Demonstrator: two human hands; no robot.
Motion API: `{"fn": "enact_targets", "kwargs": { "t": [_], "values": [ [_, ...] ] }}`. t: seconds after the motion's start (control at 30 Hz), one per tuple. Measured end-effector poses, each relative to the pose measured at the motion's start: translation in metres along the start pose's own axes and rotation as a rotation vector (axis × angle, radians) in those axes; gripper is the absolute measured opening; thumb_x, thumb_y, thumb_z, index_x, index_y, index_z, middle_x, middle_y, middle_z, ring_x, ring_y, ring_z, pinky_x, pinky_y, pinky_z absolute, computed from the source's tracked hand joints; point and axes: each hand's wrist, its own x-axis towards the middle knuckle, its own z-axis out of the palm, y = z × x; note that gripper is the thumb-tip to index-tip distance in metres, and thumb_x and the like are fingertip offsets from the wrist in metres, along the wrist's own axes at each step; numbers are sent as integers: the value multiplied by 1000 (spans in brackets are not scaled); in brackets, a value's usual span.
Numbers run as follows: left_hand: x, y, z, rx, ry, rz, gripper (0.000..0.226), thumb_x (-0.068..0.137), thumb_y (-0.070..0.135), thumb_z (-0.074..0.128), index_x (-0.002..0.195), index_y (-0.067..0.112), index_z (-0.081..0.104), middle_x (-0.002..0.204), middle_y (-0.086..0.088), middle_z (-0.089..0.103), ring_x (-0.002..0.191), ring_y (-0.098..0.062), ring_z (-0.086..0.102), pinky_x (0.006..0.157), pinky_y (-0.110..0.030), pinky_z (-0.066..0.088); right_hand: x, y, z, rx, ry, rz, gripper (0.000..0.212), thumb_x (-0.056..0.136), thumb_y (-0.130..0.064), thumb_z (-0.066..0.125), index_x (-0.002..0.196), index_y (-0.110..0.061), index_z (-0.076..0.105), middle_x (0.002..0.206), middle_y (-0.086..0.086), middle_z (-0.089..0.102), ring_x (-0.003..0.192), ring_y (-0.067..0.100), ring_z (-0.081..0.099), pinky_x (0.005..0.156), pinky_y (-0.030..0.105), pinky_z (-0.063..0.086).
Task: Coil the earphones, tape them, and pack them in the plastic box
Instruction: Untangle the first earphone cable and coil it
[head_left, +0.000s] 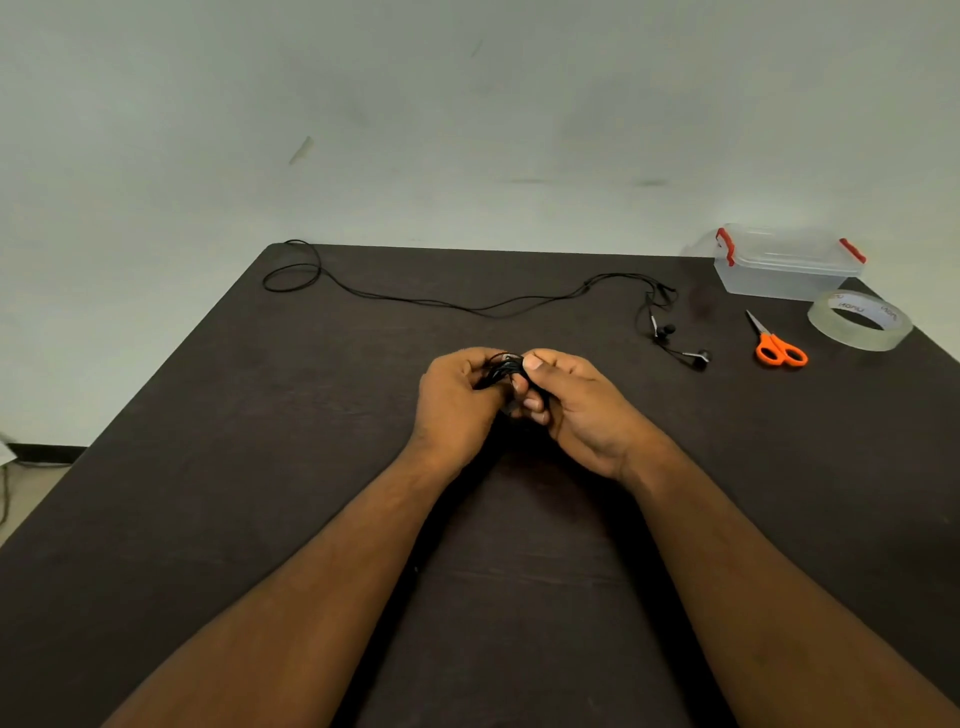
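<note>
on the dark counter (260, 519), a lidded clear plastic box (784, 275) with red latches sits at the far right corner; from here i can make out nothing inside it. my left hand (457, 405) and right hand (576, 410) meet mid-counter, both curled around a small coiled bundle of black earphones (501, 370). a second set of earphones (467, 306) lies uncoiled along the far edge. i judge the cord light, limp and springy, best pinched across all loops at once so it cannot unwind. a roll of clear tape (860, 332) and orange-handled scissors (776, 345) lie near the box.
</note>
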Motion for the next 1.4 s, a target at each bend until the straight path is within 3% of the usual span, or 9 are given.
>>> {"fn": "enact_targets", "kwargs": {
  "t": [0.17,0.3,0.37,0.53,0.67,0.77,0.97,1.17,1.4],
  "values": [
    [-2,5,3,16,10,-5,11,86,3,63,86,7,74,76,-11,74,75,-27,72,75,-40,59,0,1,-6,-28,58,-11,31,102,-18,39,77,-13,58,69,-6,55,63,6,42,60,19,37],
    [0,9,2,-58,162,-20,18,80,-7,65,91,5,73,81,-8,74,78,-16,72,74,-28,57,-2,1,-11,-39,-93,1,12,93,-28,55,86,-18,58,79,-5,54,75,9,49,80,32,47],
    [1,9,1,-27,234,25,22,76,-9,65,89,6,73,82,-6,74,78,-15,72,74,-27,57,-2,3,-11,-94,-123,-44,7,88,-13,61,89,-19,58,86,-2,56,86,15,53,87,37,47],
    [1,9,4,-2,302,119,24,77,-9,65,86,11,74,81,-2,75,79,-15,72,75,-28,57,1,7,3,-83,115,-187,21,89,7,55,88,-13,63,85,4,62,88,20,58,87,44,50],
    [4,9,1,30,298,127,29,76,-10,64,84,16,73,80,2,74,77,-11,71,75,-28,58,3,9,13,-88,295,-215,26,87,10,56,86,-14,66,80,1,67,80,12,63,66,26,52],
    [2,9,3,91,311,178,28,76,-8,66,86,17,74,81,5,74,78,-8,71,77,-29,58,6,11,18,-103,428,-249,30,87,10,54,85,-17,66,81,-4,68,78,6,65,64,20,50],
    [-1,12,8,-8,152,126,28,76,-9,68,87,15,74,80,0,75,78,-13,72,75,-26,57,12,20,12,-342,616,-311,39,81,6,52,85,-29,68,87,-3,71,85,18,68,76,45,58],
    [-1,14,3,-80,-18,133,25,78,-13,63,94,3,74,86,-7,75,82,-15,71,76,-23,55,4,16,35,298,559,-80,30,89,12,43,93,-12,61,92,14,67,83,27,67,75,41,58],
    [1,11,5,-6,-94,231,22,84,-6,66,103,3,72,96,-1,73,93,-4,67,82,-13,47,7,7,33,710,544,-152,31,90,15,43,108,-5,60,93,12,66,84,20,66,81,32,57]
  ]
}}
